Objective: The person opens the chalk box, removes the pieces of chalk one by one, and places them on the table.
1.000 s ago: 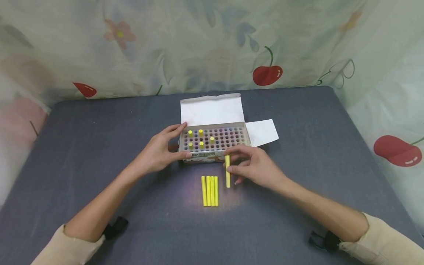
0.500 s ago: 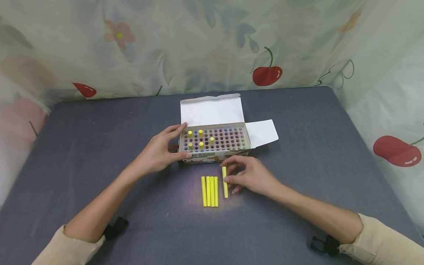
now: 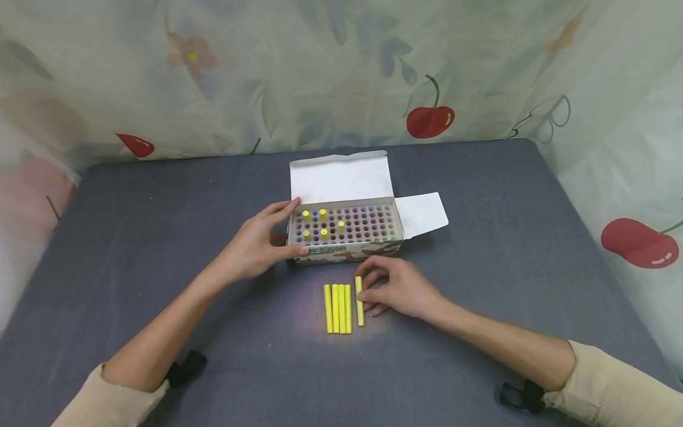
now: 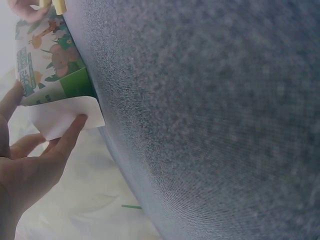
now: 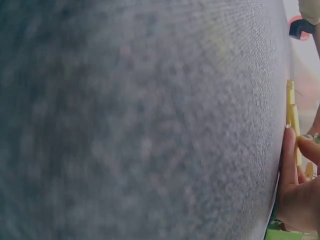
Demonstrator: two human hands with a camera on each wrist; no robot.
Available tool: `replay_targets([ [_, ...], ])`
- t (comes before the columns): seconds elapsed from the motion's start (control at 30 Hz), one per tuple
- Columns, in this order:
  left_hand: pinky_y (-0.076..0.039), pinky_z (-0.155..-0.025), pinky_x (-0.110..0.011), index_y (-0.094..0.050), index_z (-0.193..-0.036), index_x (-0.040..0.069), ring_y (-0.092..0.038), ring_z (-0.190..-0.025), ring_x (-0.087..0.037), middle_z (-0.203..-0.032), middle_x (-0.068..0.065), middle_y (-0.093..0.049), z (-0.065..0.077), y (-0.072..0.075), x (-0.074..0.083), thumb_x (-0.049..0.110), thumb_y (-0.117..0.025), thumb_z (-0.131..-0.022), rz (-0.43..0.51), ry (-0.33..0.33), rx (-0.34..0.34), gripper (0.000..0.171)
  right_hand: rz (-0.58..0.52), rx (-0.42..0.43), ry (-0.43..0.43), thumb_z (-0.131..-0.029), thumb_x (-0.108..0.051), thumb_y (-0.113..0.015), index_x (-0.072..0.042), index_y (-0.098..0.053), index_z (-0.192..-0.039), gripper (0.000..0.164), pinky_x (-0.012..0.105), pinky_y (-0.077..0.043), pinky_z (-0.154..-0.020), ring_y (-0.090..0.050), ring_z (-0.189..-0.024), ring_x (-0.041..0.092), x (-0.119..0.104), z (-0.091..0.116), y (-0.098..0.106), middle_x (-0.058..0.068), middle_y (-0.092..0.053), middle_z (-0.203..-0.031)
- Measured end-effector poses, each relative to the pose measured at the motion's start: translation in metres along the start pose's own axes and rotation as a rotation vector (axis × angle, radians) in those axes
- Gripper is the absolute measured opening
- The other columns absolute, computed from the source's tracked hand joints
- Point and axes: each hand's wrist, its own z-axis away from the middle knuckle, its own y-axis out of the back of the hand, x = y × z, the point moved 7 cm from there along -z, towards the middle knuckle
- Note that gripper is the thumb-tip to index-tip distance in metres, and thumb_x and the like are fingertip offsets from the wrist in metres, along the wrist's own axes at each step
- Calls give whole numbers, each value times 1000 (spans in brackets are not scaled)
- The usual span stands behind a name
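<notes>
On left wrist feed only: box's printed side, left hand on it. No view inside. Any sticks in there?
Observer: Yes, head view shows five yellow sticks standing upright in the box.
Operator: How many loose ones in a row outside?
Observer: Four loose sticks lie side by side in front of it, lengthwise toward the person.
Operator: And the one in the right hand, touching that row?
Observer: No, from above a narrow gap shows between the held stick and the row's right end.
</notes>
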Motion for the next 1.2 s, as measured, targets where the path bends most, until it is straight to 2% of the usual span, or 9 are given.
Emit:
replay_targets([
  [0.3,-59,-86,-43,-24,-159,19,-61,-117,-38,-160,-15,-25,-1,0,0,23,-79,-88,-1,3,2,90,36,-6,-1,-82,-5,-81,1,-65,-110,33,39,-62,-60,-72,-67,26,1,1,-4,12,-70,-80],
  [0.97,-59,-86,-44,-24,-159,19,-60,-119,-38,-160,-15,-25,0,-1,0,25,-79,-88,-9,0,8,90,-5,-44,-18,-86,-1,-76,2,-65,-114,30,39,-63,-63,-74,-72,27,1,2,-5,14,-71,-85],
  [1.2,-59,-85,-43,-23,-160,19,-61,-117,-38,-161,-16,-24,-1,-1,-1,25,-79,-88,-8,5,2,90,15,-70,29,-87,-1,-76,2,-66,-114,29,41,-63,-63,-73,-71,28,-10,2,-1,14,-71,-86],
])
